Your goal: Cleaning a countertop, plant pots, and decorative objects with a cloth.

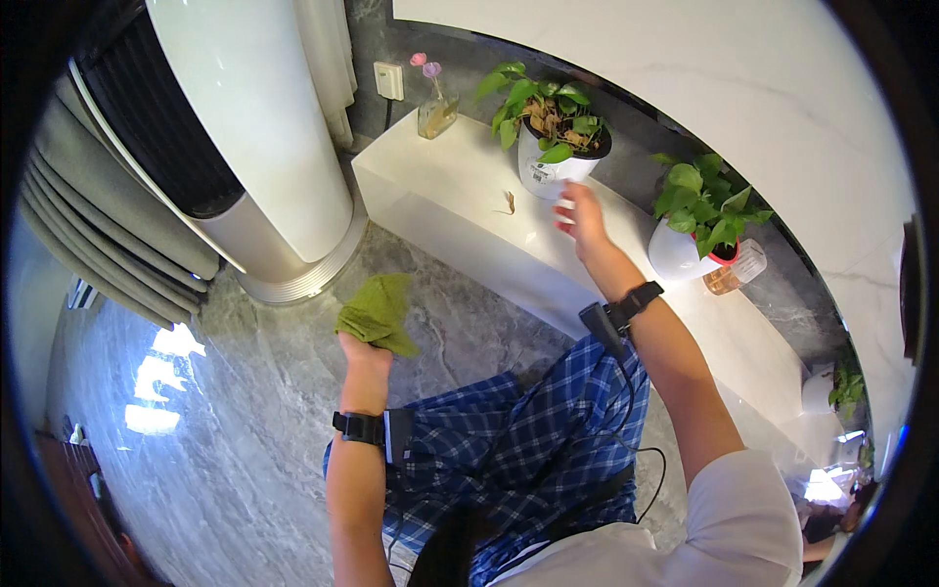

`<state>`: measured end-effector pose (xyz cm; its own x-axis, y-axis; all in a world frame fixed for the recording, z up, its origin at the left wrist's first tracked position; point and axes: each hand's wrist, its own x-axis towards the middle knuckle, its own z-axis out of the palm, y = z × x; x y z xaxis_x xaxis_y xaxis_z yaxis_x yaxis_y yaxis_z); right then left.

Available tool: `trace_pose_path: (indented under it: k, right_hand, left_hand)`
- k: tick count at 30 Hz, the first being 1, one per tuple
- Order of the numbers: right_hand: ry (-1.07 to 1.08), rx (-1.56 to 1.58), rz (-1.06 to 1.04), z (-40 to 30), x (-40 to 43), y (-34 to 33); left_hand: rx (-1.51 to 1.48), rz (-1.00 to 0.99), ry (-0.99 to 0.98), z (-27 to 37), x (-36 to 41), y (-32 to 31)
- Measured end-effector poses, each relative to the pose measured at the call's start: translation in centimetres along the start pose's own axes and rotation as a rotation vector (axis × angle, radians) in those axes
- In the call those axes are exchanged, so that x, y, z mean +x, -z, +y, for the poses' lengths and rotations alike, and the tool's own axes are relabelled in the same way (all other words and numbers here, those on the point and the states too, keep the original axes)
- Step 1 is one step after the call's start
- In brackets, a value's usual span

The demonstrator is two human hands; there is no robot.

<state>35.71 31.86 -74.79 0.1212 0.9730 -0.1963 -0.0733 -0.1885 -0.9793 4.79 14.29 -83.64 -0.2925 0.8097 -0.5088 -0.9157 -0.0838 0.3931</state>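
A green cloth (378,312) hangs over my left hand (364,352), which grips it above the floor. My right hand (579,213) is just in front of a white pot (546,165) with a green leafy plant (521,92) and brown dry leaves in it; its fingers are partly curled, with nothing visible between them. A dry brown leaf (510,202) lies on the white ledge (433,187), left of my right hand. To my right hand's right stands a second white pot (671,249) with a leafy plant (697,194).
A glass vase (438,117) with artificial-looking flowers stands at the ledge's far left. A bottle of amber liquid (722,279) is beside the second pot. A smaller pot (818,389) stands farther right. A tall white floor unit (271,147) and grey curtains (110,191) are at left. Cables hang near my right wrist.
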Motion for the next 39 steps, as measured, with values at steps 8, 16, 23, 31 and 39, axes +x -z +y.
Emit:
trace_pose_path:
  k: [8, 16, 23, 31, 39]
  right_hand:
    - [0.686, -1.334, -0.249, 2.9, 2.0, -4.6]
    - [1.327, -0.841, -0.102, -6.5, -2.0, -1.7]
    - [1.162, -0.877, 0.074, -15.1, 3.1, 0.7]
    - [1.341, -1.191, 0.132, -11.7, 1.3, 0.0]
    - [1.031, -0.795, -0.140, -2.4, -11.1, 6.8]
  left_hand:
    - [0.009, -0.226, 0.046, -0.9, -1.1, -0.7]
    - [-0.048, -0.214, 0.035, 0.6, -2.5, -1.7]
    - [-0.009, -0.282, 0.041, -0.3, -2.0, -1.7]
    - [0.256, -0.375, -0.446, 1.4, -2.0, -8.2]
    - [0.850, -0.310, -0.700, -1.4, 13.5, -15.3]
